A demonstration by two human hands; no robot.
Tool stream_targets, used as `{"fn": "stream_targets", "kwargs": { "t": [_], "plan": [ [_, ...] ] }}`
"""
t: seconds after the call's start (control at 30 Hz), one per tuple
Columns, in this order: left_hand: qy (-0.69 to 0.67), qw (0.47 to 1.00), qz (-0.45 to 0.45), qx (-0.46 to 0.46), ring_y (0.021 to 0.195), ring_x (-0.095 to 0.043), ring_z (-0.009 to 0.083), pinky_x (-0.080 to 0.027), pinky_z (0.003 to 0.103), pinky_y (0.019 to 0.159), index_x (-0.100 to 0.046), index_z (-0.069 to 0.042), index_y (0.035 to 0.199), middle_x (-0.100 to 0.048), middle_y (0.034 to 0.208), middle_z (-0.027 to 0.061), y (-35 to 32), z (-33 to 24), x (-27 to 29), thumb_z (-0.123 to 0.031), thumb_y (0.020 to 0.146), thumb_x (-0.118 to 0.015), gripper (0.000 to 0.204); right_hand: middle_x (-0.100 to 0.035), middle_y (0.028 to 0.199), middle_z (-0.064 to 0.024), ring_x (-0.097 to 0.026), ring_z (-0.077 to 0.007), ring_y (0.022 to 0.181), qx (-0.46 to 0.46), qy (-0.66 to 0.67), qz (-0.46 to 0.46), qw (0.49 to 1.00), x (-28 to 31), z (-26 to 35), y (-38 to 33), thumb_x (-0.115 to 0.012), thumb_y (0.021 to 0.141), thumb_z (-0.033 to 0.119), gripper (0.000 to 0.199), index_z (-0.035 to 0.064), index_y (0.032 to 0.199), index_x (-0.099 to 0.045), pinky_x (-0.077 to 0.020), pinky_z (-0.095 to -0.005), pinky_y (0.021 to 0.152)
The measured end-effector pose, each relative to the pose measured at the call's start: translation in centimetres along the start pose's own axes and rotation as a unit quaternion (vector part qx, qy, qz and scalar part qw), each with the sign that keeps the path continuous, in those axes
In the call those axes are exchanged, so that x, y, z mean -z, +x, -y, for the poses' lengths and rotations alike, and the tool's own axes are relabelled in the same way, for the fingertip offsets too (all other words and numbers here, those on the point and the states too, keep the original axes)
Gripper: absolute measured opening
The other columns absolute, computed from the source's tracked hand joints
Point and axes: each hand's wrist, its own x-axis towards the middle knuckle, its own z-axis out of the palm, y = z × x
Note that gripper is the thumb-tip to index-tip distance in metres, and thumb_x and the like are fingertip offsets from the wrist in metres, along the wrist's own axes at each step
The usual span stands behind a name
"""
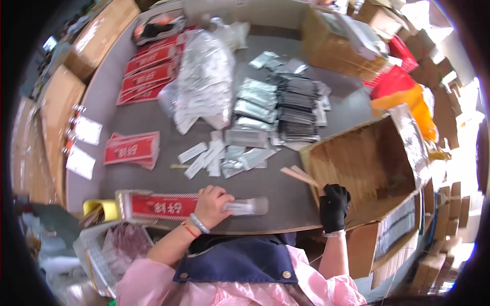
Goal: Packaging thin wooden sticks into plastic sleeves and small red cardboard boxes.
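Observation:
My left hand (211,208), bare with bracelets at the wrist, lies closed at the table's front edge, over the right end of a red printed packet (162,205). Out of its fingers to the right runs a clear plastic sleeve (251,206) with white slips inside; how the fingers grip it is partly hidden. My right hand (335,206) wears a black glove and is closed at the front left corner of an open cardboard box (360,148). From it two flat wooden-coloured sticks (300,175) point up and left over the table.
Stacked dark packets (299,109) and silver foil packets (255,99) fill the middle, with loose white slips (209,155) nearer. Red packets (131,149) lie left, beside a large clear bag (204,76). A taped carton (342,43) stands at back right; a white basket (89,245) is below left.

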Motion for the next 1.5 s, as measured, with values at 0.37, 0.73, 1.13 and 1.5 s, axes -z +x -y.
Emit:
{"fn": "stream_targets", "kwargs": {
  "t": [0.37,0.73,1.13,1.5],
  "plan": [
    [-0.004,0.997,-0.075,-0.035,0.113,-0.049,0.0328,-0.039,0.046,0.099,-0.063,-0.006,0.117,-0.057,0.119,0.01,-5.0,3.7,-0.2,-0.024,0.054,-0.087,0.071,-0.063,0.088,-0.0121,-0.062,-0.031,0.082,0.188,0.102,0.306,0.928,-10.9,10.1,-2.6,-0.064,0.084,0.02,0.023,0.0154,0.106,-0.068,-0.0492,-0.0436,0.071],
    [0.017,0.995,-0.074,-0.064,0.101,-0.053,0.0299,-0.045,0.041,0.089,-0.061,-0.005,0.117,-0.058,0.112,0.0084,-1.6,2.1,-0.4,-0.016,0.058,-0.083,0.064,-0.063,0.096,-0.011,-0.064,-0.0261,0.081,-0.05,0.418,0.243,0.874,-13.1,14.1,-2.7,-0.077,0.075,0.008,0.03,0.0059,0.1,-0.062,-0.0528,-0.0349,0.073],
    [0.202,0.956,-0.03,-0.209,0.089,-0.054,0.0253,-0.044,0.04,0.073,-0.064,-0.016,0.081,-0.053,0.096,0.0061,1.2,-0.1,9.0,-0.015,0.071,-0.062,0.009,-0.058,0.107,-0.013,-0.054,-0.0338,0.102,0.174,0.106,0.18,0.962,-4.9,11.7,2.5,-0.082,0.061,0.037,0.063,0.011,0.113,-0.058,-0.0392,-0.0473,0.09],
    [0.043,0.955,-0.171,0.236,0.136,-0.028,0.0446,-0.02,0.064,0.109,-0.045,-0.006,0.138,-0.034,0.146,0.0204,-4.6,3.8,-0.9,-0.044,0.055,-0.088,0.101,-0.058,0.101,-0.0122,-0.055,-0.0339,0.096,0.139,0.08,0.222,0.962,-5.5,11.9,0.6,-0.078,0.067,0.04,0.056,0.0084,0.108,-0.057,-0.0391,-0.0461,0.084]
  ]
}}
